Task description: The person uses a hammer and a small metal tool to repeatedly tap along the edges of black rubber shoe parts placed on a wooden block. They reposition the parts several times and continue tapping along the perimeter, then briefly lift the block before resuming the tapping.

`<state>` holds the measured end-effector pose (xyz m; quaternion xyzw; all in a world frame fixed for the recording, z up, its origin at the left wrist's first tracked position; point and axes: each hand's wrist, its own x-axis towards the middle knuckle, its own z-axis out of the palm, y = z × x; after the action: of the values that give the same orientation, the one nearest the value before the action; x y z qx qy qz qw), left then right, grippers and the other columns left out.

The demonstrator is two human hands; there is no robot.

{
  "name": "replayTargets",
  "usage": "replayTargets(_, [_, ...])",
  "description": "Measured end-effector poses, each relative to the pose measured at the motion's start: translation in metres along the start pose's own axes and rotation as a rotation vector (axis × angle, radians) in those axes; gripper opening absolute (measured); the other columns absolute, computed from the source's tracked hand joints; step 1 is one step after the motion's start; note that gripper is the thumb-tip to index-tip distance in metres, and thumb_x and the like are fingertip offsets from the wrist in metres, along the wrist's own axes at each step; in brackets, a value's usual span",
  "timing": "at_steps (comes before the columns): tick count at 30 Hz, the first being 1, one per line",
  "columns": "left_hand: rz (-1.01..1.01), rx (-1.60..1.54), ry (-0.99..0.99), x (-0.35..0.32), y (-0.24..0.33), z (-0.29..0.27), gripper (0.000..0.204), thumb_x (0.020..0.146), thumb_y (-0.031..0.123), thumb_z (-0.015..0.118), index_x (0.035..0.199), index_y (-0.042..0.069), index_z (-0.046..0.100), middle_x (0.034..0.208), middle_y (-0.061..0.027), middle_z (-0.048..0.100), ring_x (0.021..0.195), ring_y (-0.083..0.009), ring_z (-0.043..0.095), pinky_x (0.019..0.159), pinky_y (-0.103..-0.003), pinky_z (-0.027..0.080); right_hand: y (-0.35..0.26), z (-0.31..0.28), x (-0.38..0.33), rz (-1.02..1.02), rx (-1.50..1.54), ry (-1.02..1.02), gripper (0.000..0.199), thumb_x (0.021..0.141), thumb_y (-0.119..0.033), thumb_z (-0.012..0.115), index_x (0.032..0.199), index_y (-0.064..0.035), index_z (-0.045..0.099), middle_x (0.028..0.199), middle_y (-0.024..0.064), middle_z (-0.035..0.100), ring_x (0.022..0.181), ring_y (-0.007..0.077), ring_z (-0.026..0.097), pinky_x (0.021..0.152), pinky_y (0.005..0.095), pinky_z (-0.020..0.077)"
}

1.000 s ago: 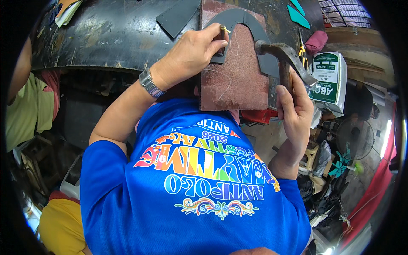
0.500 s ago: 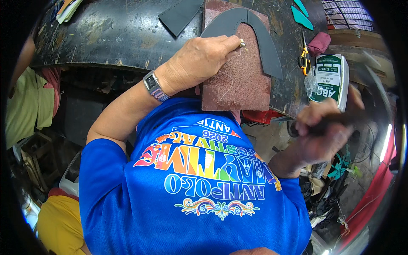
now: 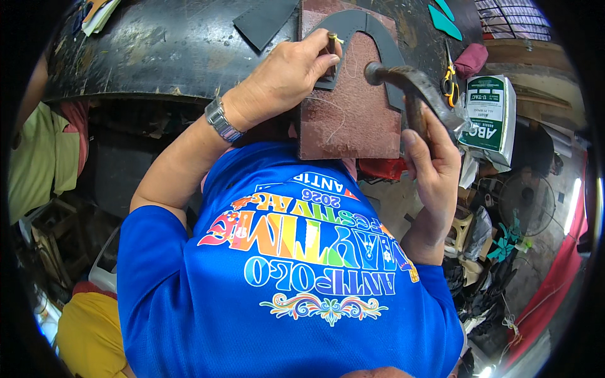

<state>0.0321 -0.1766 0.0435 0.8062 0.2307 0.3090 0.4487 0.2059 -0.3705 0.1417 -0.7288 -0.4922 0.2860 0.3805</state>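
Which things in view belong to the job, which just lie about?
In use:
punch-like tool, in left hand
hammer, in right hand
dark curved piece
brown board under it

Apparently lying about:
scissors
teal pieces
pink pouch
green-white container

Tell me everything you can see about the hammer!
The hammer has a dark, metal-looking head with a round striking face at its left end and a curved tail at its right. The right hand grips its brown handle. The face shows over the reddish-brown board; contact there can't be told.
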Motion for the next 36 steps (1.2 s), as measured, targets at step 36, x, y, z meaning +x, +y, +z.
replayTargets(36, [0.123,0.09,0.005,0.0,-0.002,0.001,0.013,0.1,0.013,0.059,0.108,0.003,0.058,0.091,-0.0171,0.069,0.084,-0.0329,0.071,0.074,-0.036,0.056,-0.009,-0.006,-0.002,-0.291,0.399,0.189,0.05,0.099,-0.021,0.06,0.139,0.0077,0.049,0.069,0.0028,0.056,0.052,0.0035,0.044,0.046,0.0168,0.032])
